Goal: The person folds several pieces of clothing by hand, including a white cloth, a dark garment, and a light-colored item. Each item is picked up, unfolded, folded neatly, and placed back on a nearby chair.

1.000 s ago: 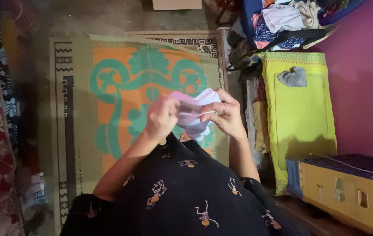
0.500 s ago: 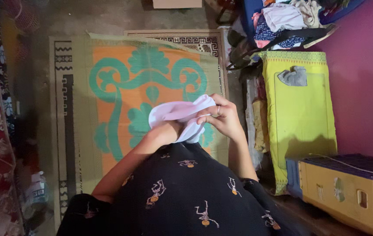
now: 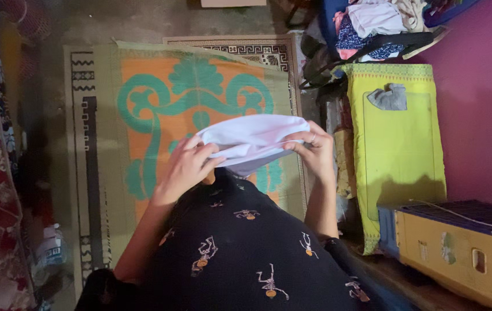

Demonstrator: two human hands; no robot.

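Both hands are being closed on a pale lilac-white cloth garment [image 3: 252, 138]: the left hand [image 3: 185, 167] is pinching its near edge, the right hand [image 3: 315, 151] its far edge. It is being held stretched above the black patterned lap [image 3: 246, 247], over the orange-and-teal woven floor mat [image 3: 159, 98]. A fold appears underway; an even grip would be needed.

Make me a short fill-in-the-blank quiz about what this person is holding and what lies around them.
1. Both hands, the left hand and the right hand, hold a piece of pale ____ cloth.
2. The floor mat below shows a teal pattern on an ____ ground.
3. A small grey rag lies on a ____ cover.
4. The wall at the side is ____.

Missing words: white; orange; yellow; pink
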